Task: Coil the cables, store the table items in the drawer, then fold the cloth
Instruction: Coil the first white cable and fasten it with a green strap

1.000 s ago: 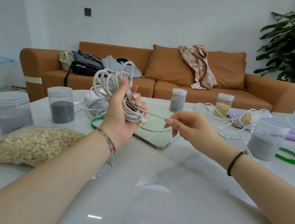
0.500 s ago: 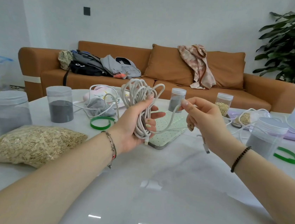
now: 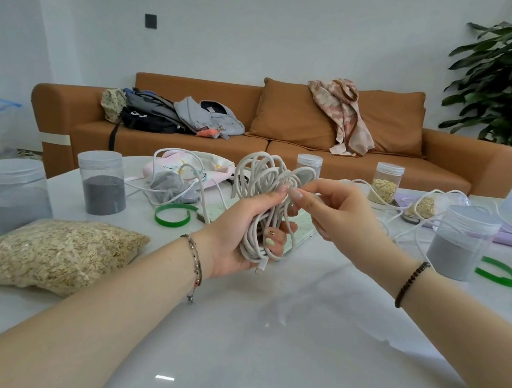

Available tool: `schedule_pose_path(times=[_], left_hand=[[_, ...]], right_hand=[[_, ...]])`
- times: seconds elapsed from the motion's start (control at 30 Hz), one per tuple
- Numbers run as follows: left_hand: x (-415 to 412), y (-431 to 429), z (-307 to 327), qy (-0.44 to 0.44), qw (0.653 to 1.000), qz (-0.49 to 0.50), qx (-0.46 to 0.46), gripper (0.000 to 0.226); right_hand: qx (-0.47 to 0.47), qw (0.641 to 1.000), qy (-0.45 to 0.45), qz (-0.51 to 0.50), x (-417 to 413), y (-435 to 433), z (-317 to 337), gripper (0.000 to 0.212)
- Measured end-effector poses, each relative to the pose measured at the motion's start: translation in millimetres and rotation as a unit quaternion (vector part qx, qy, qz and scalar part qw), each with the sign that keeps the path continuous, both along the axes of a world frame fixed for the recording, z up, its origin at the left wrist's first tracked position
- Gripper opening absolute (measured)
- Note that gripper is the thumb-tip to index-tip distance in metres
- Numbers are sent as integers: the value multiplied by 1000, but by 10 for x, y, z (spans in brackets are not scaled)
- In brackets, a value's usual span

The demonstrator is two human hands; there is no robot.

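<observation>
One white cable (image 3: 265,182) is all but wound. My left hand (image 3: 237,236) has its fingers (image 3: 273,243) curled round the waist of the bundle and its thumb pressed on the upper loops. The coil stands upright in that grip, clear of the worktop (image 3: 263,338).

A second ago my right hand (image 3: 339,209) was drawing a slack strand out sideways. Now it has come in, and its fingertips (image 3: 296,194) meet my left thumb at the top of the loops, pinching what looks like the last run of cord. No free length trails between the hands any more. The plug (image 3: 259,270) hangs just under my left palm.

I judge this cable is at the tuck-in stage. Unless the tail is secured, the loops could spring apart once I let go.

Just behind the fingers lies a green dotted notebook (image 3: 303,228). To their left are a green band (image 3: 172,215) and a second loose cable (image 3: 203,200) over a grey pouch (image 3: 169,185). To their right, more loose cord (image 3: 413,232) runs towards a grey-filled jar (image 3: 462,249). So coiling is not finished, and storing and folding are yet to begin. I see no drawer.
</observation>
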State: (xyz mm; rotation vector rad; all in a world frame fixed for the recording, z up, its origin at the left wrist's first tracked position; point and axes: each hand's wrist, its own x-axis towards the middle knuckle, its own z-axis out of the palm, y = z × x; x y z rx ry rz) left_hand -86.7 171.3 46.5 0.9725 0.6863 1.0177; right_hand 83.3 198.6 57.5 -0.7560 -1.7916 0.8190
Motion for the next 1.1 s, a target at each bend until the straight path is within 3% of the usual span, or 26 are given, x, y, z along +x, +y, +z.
schedule_pose_path(times=[0.17,0.4,0.63,1.0,1.1], left_hand=[[-6,7,11,10,1000,-17,3,28],[-43,54,27,9,998,59,6,34],[-11,10,-6,52,997,53,18,16],[-34,-12,33,-77,995,-46,-31,12],[-43,28,25,-94,995,-19,-22,14]], right_hand=[[13,1000,-19,-20,-11,13,-30,34],[1,998,-41,-57,76,105,-62,36],[42,995,-49,-70,63,115,-65,29],[69,993,-64,-77,100,97,-21,29],[59,993,-68,-71,101,102,-17,31]])
